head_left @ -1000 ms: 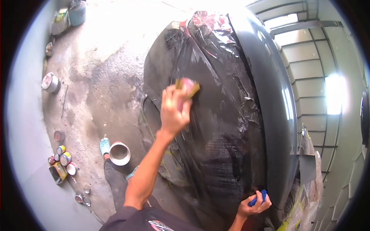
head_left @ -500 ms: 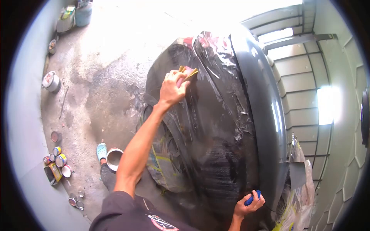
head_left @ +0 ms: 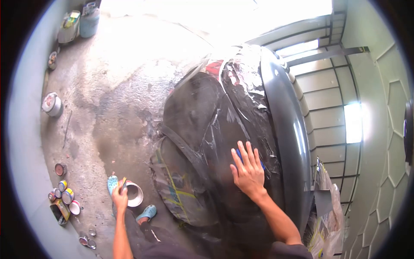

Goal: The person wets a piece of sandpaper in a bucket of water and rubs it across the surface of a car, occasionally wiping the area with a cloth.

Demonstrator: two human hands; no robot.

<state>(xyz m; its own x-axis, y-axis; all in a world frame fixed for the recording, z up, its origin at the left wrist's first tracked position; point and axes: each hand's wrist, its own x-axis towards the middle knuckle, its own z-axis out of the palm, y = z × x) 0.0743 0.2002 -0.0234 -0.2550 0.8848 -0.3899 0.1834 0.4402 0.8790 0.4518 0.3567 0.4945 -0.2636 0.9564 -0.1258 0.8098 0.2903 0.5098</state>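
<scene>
My right hand (head_left: 249, 175) lies with stretched fingers over a blue block (head_left: 262, 165), pressing it to the dark, dull side panel (head_left: 224, 129) of a car body. Only the block's edges show beneath the fingers. My left hand (head_left: 120, 198) is closed around a small folded piece (head_left: 123, 184) with a yellowish edge, perhaps sandpaper; most of it is hidden. That hand is beside the white bucket (head_left: 140, 196) on the floor, above a light blue clog.
Crinkled dark plastic film (head_left: 248, 82) covers part of the car next to the glossy grey panel (head_left: 286, 103). Several paint cans (head_left: 67, 196) stand along the left wall. Masking plastic (head_left: 330, 216) hangs at the lower right.
My left hand has left the car panel and come down to the bucket with its folded piece. My right hand has moved up and left with the blue block, now flat on the panel.
</scene>
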